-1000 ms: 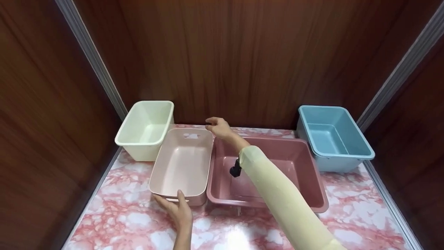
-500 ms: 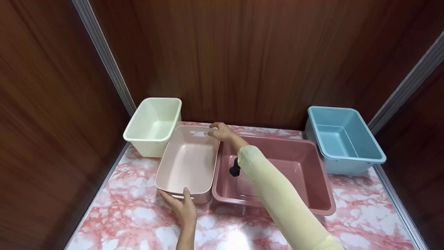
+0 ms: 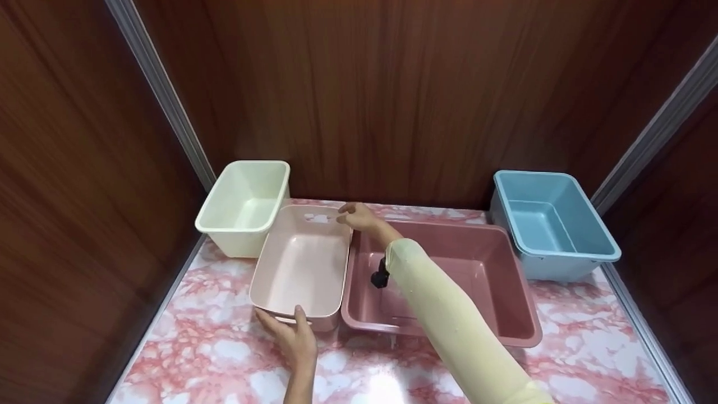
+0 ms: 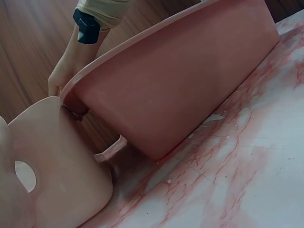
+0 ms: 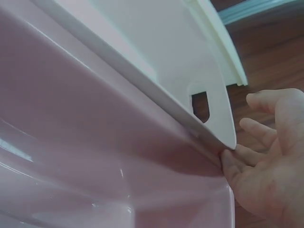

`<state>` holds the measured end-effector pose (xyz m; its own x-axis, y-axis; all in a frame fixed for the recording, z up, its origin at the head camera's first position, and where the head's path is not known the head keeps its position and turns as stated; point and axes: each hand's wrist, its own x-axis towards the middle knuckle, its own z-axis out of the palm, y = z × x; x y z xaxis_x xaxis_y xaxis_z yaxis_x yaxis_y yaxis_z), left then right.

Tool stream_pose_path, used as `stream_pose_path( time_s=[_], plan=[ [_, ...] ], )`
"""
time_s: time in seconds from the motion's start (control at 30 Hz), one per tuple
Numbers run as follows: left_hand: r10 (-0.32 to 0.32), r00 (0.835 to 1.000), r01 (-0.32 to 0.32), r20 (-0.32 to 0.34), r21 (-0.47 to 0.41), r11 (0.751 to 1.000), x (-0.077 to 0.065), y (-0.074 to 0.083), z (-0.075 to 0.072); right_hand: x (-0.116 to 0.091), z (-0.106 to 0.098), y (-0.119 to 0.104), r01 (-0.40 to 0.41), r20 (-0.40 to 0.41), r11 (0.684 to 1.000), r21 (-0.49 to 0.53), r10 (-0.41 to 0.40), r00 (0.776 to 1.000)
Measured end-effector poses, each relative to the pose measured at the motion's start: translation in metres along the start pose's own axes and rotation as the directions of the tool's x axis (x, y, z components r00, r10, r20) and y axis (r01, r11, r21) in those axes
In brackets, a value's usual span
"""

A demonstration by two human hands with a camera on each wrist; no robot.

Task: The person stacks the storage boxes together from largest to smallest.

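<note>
A pale pink bin (image 3: pixel 300 269) with handle slots stands left of a larger dusty-rose basin (image 3: pixel 449 269), close alongside it. My left hand (image 3: pixel 295 338) is against the pale bin's near end, thumb raised by the slot and fingers extended along the outside. In the left wrist view only a blurred part of that hand (image 4: pixel 12 185) shows. Over at the far right corner, my right hand (image 3: pixel 362 217) touches the pale bin where it meets the basin. The right wrist view shows its fingers spread loosely, with one fingertip (image 5: pixel 230 161) at that corner.
A cream bin (image 3: pixel 241 210) stands at the back left, against the pale bin's side. At the back right is a blue bin (image 3: pixel 552 219), close to the basin. Dark wood panels (image 3: pixel 359 101) enclose the marbled pink-and-white tabletop (image 3: pixel 207 348).
My right hand has come down from above the far edge onto the pale bin's far right corner. My left hand stays at the near end. The head view has shifted slightly.
</note>
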<state>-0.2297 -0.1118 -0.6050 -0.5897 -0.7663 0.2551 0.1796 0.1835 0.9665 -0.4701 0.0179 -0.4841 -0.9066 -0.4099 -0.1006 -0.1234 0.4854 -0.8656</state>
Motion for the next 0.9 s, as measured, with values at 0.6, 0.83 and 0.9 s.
stream_pose_path(
  time_s=[0.6,0.83,0.9],
  plan=[
    [0.054,0.998,-0.054,0.025,0.012,0.998,-0.001,0.023,-0.004,-0.001,0.001,0.004,0.053,-0.081,0.985,0.164,-0.040,0.996],
    [0.004,0.999,-0.002,0.033,-0.035,0.999,-0.005,0.040,-0.010,-0.008,0.004,0.000,0.079,-0.111,0.989,0.126,-0.065,0.992],
    [-0.008,0.999,0.011,0.043,-0.072,0.997,-0.008,0.049,-0.015,-0.008,0.007,-0.001,0.082,-0.121,0.993,0.090,-0.071,0.990]
  ],
)
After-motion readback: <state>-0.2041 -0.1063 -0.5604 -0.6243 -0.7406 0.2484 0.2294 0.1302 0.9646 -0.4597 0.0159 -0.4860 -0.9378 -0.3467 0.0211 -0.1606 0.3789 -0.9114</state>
